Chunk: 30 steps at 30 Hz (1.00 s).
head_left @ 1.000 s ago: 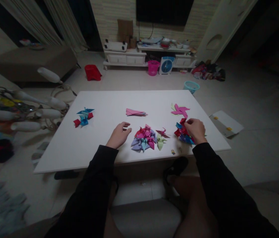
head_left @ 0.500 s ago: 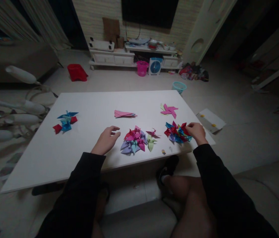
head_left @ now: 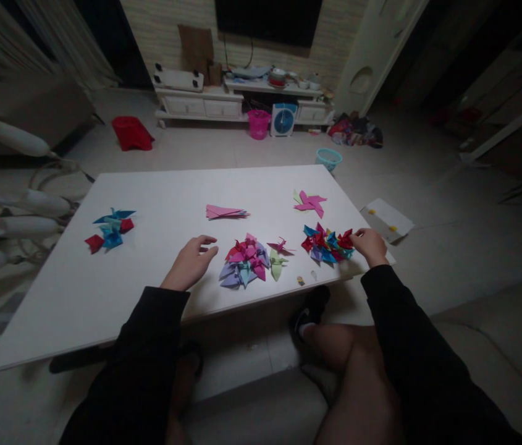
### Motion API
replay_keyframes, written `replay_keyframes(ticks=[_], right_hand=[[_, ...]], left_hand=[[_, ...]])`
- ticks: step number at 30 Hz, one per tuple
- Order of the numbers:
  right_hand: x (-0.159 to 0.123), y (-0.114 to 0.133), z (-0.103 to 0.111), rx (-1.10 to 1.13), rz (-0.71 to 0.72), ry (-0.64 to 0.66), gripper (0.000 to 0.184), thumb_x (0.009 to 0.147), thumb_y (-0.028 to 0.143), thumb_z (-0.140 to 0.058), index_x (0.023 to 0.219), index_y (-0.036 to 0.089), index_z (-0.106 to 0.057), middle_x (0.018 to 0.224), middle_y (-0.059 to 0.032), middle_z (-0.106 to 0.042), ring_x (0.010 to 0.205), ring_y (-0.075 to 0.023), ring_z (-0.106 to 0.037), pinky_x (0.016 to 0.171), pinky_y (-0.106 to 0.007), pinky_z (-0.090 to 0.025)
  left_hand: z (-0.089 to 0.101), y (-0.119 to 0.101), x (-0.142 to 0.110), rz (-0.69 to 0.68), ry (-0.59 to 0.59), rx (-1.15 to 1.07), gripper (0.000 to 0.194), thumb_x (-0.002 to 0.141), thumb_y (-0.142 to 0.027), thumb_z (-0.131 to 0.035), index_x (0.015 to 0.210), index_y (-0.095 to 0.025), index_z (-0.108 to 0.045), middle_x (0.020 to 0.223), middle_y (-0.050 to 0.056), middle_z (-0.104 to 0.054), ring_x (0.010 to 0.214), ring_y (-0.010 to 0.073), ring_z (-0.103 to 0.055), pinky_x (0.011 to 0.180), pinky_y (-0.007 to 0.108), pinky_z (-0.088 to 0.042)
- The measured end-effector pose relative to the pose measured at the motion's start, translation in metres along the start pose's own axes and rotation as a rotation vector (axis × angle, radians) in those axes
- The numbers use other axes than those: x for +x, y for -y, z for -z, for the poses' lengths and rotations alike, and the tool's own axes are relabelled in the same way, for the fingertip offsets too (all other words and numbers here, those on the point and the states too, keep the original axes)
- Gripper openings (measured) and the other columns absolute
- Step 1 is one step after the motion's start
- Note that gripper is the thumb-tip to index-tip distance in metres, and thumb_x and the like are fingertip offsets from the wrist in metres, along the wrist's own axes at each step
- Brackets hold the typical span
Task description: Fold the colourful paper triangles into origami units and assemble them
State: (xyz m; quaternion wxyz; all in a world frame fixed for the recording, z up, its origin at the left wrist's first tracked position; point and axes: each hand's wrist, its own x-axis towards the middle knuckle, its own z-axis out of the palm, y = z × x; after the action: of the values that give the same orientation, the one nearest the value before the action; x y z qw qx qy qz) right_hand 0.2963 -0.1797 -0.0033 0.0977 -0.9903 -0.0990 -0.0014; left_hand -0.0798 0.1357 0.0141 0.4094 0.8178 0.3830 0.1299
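Note:
My right hand [head_left: 370, 246] is at the right edge of a pile of origami pieces [head_left: 326, 242] in red, blue, pink and purple. Its thumb and fingertips are pinched on a red origami piece [head_left: 345, 238] there. With fingers apart and nothing in them, my left hand [head_left: 192, 262] hovers over the table, left of a heap of paper cranes [head_left: 244, 262] in pink, purple and pale blue. Between the two heaps lie a pink paper crane [head_left: 281, 246] and a light green paper crane [head_left: 278, 264].
On the white table [head_left: 149, 309] are folded pink paper strips [head_left: 226, 212], a pink and green stack of folded papers [head_left: 310, 203] and blue and red origami [head_left: 112, 233] at the left. Two small bits [head_left: 301, 280] lie near the front edge. White lamp arms [head_left: 24, 225] stand beside the table.
The whole view has shifted slightly, with the table sliding left in the picture. Both hands keep nearly the same places over the table, the right one still at the red piece.

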Motion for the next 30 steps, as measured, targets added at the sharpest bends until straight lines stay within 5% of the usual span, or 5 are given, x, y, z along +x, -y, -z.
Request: replay_keyframes(ticks=[6,14,20,25,30], right_hand=[[-0.013,0.027,0.003,0.072,0.057,-0.066,0.030,0.075,0.036,-0.059,0.096,0.022,-0.075,0.096,-0.0112,-0.074,0.088,-0.0267,-0.067,0.071,-0.033,-0.045],[-0.084,0.141,0.008,0.333,0.496,0.030,0.020,0.079,0.031,-0.057,0.086,0.020,-0.073,0.079,-0.0047,-0.071,0.071,-0.0186,-0.060,0.065,-0.028,-0.039],[-0.152,0.210,-0.001,0.395,0.825,0.185,0.015,0.083,0.026,-0.056,0.083,0.020,-0.069,0.084,-0.0039,-0.070,0.077,-0.0171,-0.059,0.068,-0.028,-0.037],[-0.193,0.242,-0.013,0.377,1.018,0.274,0.011,0.086,0.021,-0.054,0.086,0.020,-0.065,0.088,-0.0046,-0.068,0.080,-0.0174,-0.058,0.072,-0.028,-0.036],[-0.220,0.255,-0.017,0.357,1.048,0.304,0.008,0.090,0.023,-0.051,0.094,0.019,-0.058,0.090,-0.0060,-0.067,0.079,-0.0182,-0.057,0.068,-0.028,-0.033]], left_hand=[[0.002,0.000,0.000,-0.008,-0.002,-0.003,0.034,0.083,-0.038,-0.055,0.108,-0.017,-0.067,0.118,0.012,-0.067,0.099,0.0246,-0.066,0.091,0.039,-0.051],[0.000,-0.007,-0.010,-0.020,0.001,0.017,0.023,0.086,-0.025,-0.057,0.104,-0.016,-0.067,0.117,0.011,-0.068,0.099,0.0223,-0.066,0.090,0.036,-0.051],[-0.008,-0.012,-0.011,-0.110,-0.032,0.008,0.014,0.085,-0.022,-0.057,0.083,-0.017,-0.070,0.097,0.009,-0.073,0.093,0.0222,-0.066,0.085,0.034,-0.050],[-0.010,-0.017,-0.010,-0.139,-0.018,-0.033,0.022,0.088,-0.023,-0.051,0.074,-0.017,-0.067,0.077,0.005,-0.070,0.077,0.0185,-0.062,0.074,0.031,-0.045],[-0.007,-0.019,-0.011,-0.097,-0.090,-0.003,0.026,0.088,-0.023,-0.048,0.066,-0.018,-0.060,0.068,0.003,-0.063,0.067,0.0161,-0.055,0.065,0.030,-0.040]])
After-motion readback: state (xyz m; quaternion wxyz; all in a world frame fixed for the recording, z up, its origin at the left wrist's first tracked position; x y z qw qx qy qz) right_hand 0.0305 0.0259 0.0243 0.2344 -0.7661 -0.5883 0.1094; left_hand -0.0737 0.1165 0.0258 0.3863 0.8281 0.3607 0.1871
